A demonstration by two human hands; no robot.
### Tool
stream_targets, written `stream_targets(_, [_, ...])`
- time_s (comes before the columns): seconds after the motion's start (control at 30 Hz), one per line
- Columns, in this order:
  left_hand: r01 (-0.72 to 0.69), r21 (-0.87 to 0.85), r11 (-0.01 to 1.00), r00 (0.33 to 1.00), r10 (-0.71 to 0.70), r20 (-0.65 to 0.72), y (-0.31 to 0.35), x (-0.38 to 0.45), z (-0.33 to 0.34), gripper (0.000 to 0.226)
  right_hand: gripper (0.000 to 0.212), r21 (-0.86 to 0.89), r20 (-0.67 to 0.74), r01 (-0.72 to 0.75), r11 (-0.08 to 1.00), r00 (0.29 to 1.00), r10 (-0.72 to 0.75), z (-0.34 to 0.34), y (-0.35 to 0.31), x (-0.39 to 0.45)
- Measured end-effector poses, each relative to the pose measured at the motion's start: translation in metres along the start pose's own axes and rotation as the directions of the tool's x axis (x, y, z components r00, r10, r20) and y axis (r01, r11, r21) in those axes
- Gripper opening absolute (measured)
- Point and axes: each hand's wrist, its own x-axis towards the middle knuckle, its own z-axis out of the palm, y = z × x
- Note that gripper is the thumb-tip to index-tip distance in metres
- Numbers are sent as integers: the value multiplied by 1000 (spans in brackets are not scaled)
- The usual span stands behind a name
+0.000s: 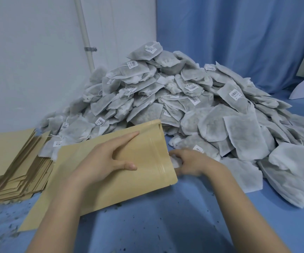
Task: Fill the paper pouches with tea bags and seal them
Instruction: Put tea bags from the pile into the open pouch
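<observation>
While the left hand (pixel 103 161) lies flat, fingers straight, on the kraft pouch (pixel 100 172) on the blue table (pixel 165 225), the right hand (pixel 189 162) pinches a tea bag (pixel 175 162) at its mouth.

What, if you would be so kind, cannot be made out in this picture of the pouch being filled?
- Head view: the tea bag going in is mostly hidden by the pouch mouth and the right hand.
- Pouch contents: hidden by its paper wall.
- Stack of pouches: cut off by the left edge.
- Tag print on the pile: too small.
</observation>
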Motion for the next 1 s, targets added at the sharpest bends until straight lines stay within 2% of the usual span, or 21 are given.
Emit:
stream_targets(0.07, [1,-5,1000,1000,-1,9,-2,0,3,80,59,-16,-118,42,999,992,-44,6,0,3])
stream_targets(0.17, [5,-1,1000,1000,-5,18,-2,1,6,80,48,65,-326,67,996,944,-43,-2,4,1])
stream_targets(0.3, [-3,0,1000,999,3,-51,-3,1,1,81,42,79,-651,94,992,759,-20,-38,21,-13])
stream_targets(0.4, [-2,-7,1000,997,2,-72,-2,1,1,80,42,143,-758,194,970,652,-18,-53,26,-26])
stream_targets(0.43, [-3,-7,1000,997,2,-75,-2,1,2,80,43,202,-758,265,943,652,-21,-56,25,-30])
stream_targets(0.5, [-12,1,1000,997,12,-80,1,1,4,80,44,292,-706,359,887,707,-54,-56,17,-33])
stream_targets(0.57, [-37,13,999,995,38,-89,5,2,5,80,42,299,-626,364,882,772,-107,-50,4,-30])
stream_targets(0.67, [-69,7,998,991,70,-111,11,3,3,78,39,258,-550,377,889,815,-186,-33,-16,-20])
stream_targets(0.8, [-35,-28,999,989,30,-142,6,3,2,75,38,165,-524,416,894,805,-278,-33,-18,-21])
stream_targets(0.93, [-49,-35,998,993,45,-112,9,2,4,78,21,62,-459,445,893,807,-371,-36,-24,-31])
stream_targets(0.97, [-61,-31,998,994,58,-90,12,2,6,79,13,12,-437,411,912,822,-364,-32,-30,-28])
stream_targets(1.0, [-74,-28,997,995,72,-70,16,3,9,79,17,-44,-406,365,930,844,-350,-29,-37,-22])
